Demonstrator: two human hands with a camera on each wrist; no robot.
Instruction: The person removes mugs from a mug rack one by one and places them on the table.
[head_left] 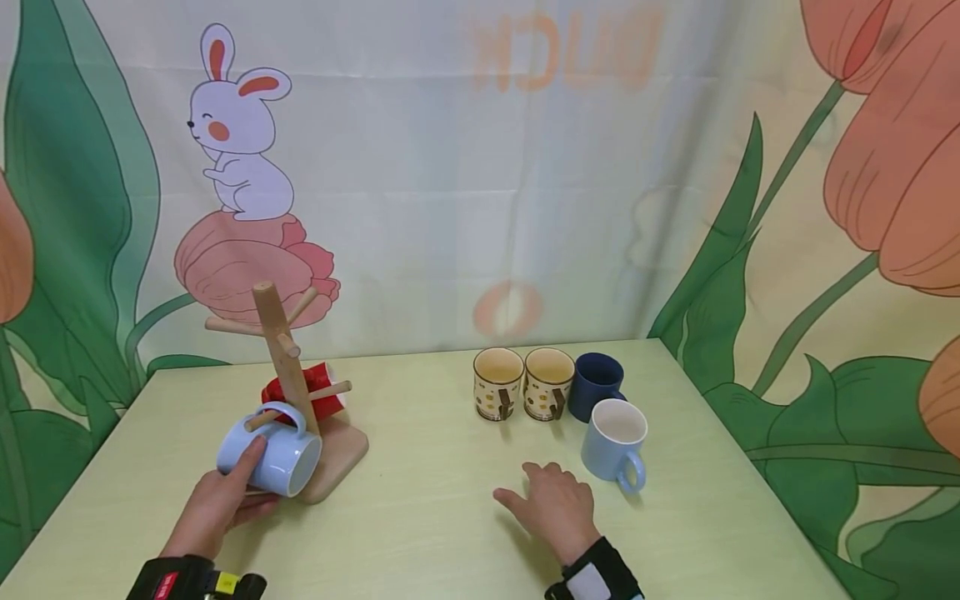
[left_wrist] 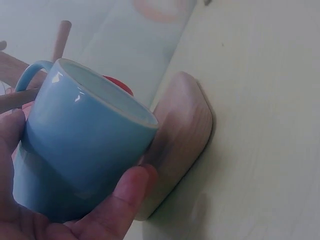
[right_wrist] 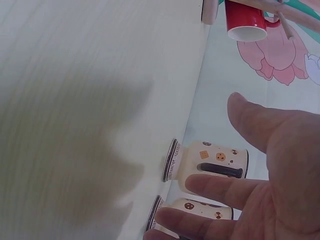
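Observation:
My left hand (head_left: pixel 217 504) holds a light blue mug (head_left: pixel 281 458) tipped on its side, thumb against its wall and fingers beneath. A lower peg of the wooden mug tree (head_left: pixel 287 358) passes through the mug's handle. In the left wrist view the blue mug (left_wrist: pixel 85 145) lies between thumb and fingers, its mouth tilted up. Behind the post a red mug (head_left: pixel 326 390) hangs on the tree. My right hand (head_left: pixel 555 507) hovers over the table with fingers spread, holding nothing. Nearest to it is another light blue mug (head_left: pixel 611 442), standing upright with its handle toward me.
Two cream patterned mugs (head_left: pixel 498 385) and a dark blue mug (head_left: pixel 596 387) stand upright in a row toward the back right of the pale table (head_left: pixel 427 508). A printed curtain (head_left: pixel 420 208) hangs behind the table's back edge. Upper pegs (head_left: pixel 232 326) stick out from the tree.

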